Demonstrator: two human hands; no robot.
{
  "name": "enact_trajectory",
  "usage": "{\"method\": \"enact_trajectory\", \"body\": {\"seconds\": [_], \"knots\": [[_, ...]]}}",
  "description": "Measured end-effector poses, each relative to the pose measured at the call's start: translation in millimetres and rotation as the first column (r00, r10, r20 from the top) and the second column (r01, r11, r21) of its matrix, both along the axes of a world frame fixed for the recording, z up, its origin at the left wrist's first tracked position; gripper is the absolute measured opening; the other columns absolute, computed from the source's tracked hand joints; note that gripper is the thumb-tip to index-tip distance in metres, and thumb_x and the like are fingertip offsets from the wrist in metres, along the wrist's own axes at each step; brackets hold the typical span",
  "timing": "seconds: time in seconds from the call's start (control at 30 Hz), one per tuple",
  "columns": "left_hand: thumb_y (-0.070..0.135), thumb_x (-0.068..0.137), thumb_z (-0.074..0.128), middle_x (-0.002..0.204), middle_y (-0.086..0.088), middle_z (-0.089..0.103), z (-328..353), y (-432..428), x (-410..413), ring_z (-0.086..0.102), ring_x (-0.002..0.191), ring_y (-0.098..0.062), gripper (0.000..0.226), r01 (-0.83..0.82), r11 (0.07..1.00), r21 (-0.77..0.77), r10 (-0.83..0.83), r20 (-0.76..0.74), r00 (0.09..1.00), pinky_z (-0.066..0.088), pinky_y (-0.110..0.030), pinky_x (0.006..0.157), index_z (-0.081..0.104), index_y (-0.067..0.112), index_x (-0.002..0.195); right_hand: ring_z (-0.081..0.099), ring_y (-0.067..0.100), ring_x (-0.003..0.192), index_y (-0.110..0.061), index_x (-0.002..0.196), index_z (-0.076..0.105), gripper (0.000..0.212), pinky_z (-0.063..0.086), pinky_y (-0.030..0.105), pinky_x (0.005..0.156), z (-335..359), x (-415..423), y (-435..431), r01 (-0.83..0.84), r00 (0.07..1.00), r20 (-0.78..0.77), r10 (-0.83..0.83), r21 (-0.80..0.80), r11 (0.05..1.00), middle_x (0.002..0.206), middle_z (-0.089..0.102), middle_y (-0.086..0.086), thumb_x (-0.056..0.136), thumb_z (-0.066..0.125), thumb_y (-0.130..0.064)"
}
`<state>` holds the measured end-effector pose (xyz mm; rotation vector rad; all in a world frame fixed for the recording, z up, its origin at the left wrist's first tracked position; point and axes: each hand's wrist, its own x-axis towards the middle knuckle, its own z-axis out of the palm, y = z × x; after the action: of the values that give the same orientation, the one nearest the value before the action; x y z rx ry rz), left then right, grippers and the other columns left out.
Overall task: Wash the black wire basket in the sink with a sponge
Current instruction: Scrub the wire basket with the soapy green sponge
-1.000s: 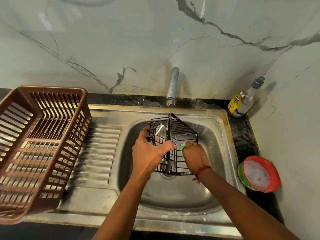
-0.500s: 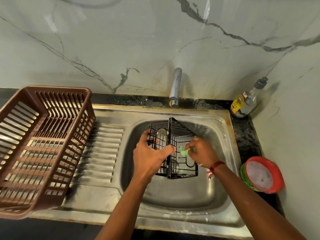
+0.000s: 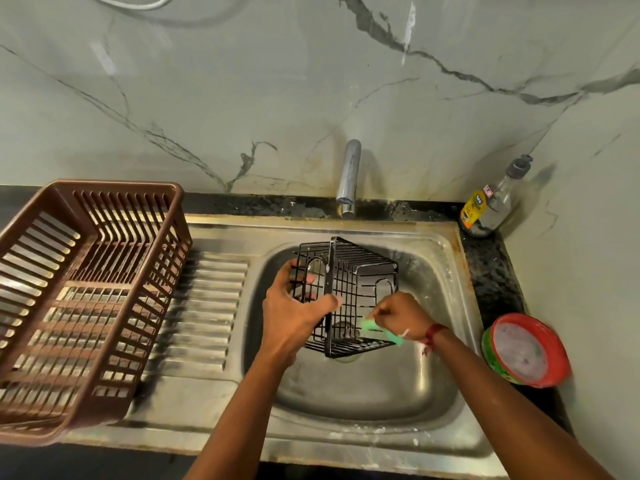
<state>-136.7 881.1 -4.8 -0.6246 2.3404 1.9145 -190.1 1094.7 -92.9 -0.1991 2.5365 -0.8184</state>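
Our left hand (image 3: 298, 317) clamps the black wire basket (image 3: 349, 289); beside it our right hand (image 3: 403, 315) pinches the green sponge (image 3: 371, 325). We should rub along each wire.

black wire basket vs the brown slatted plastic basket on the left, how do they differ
The black wire basket is a thin wire grid; the brown slatted plastic basket has broad moulded slats. The black one looks much smaller than the brown one. The black one is tipped over the steel sink, gripped by the left hand, green sponge in the right hand; the brown one stands upright, untouched. Both are open-topped and see-through.
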Motion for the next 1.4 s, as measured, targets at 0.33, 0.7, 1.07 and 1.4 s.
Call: {"method": "enact_trajectory", "body": {"seconds": [0.33,0.7,1.07,1.4], "knots": [[0.037,0.052,0.086,0.125,-0.005,0.066,-31.0,-2.2,8.8,0.063,0.119,-0.029,0.09,-0.082,0.959,0.27,0.065,0.074,0.995,0.054,-0.062,0.097,0.059,0.024,0.136,0.066,0.026,0.086,-0.012,0.109,0.071,0.029,0.052,0.029,0.076,-14.5,-7.1,-36.3,0.453,0.842,-0.341,-0.419,0.024,0.891,0.102,0.068,0.014,0.081,0.062,-0.011],[0.035,0.051,0.085,0.128,-0.007,0.068,-47.4,-8.6,9.4,0.062,0.124,-0.034,0.088,-0.083,0.916,0.392,0.056,0.082,0.995,0.05,-0.065,0.101,0.06,0.022,0.134,0.056,0.013,0.101,-0.021,0.116,0.067,0.032,0.04,0.016,0.089,9.8,5.6,-84.7,0.248,0.886,-0.37,-0.278,-0.127,0.96,0.114,0.063,0.0,0.088,0.059,-0.008],[0.045,0.042,0.098,0.136,-0.01,0.064,-50.2,-9.1,6.1,0.059,0.127,-0.038,0.103,-0.102,0.888,0.448,0.073,0.083,0.994,0.042,-0.068,0.107,0.06,0.021,0.135,0.059,0.014,0.083,-0.024,0.103,0.07,0.02,0.055,0.024,0.064,17.1,7.1,-62.7,-0.266,0.767,-0.556,0.321,0.18,0.947,0.092,0.058,-0.004,0.083,0.067,-0.023],[0.03,0.049,0.086,0.131,-0.014,0.064,-42.9,-15.6,3.6,0.064,0.118,-0.043,0.08,-0.073,0.879,0.471,0.047,0.066,0.997,0.056,-0.065,0.089,0.063,0.021,0.126,0.065,0.022,0.096,-0.019,0.104,0.07,0.033,0.054,0.032,0.085,5.9,-5.1,-11.8,0.095,0.941,-0.337,0.017,0.313,0.945,0.112,0.065,0.006,0.081,0.057,0.001]]}}
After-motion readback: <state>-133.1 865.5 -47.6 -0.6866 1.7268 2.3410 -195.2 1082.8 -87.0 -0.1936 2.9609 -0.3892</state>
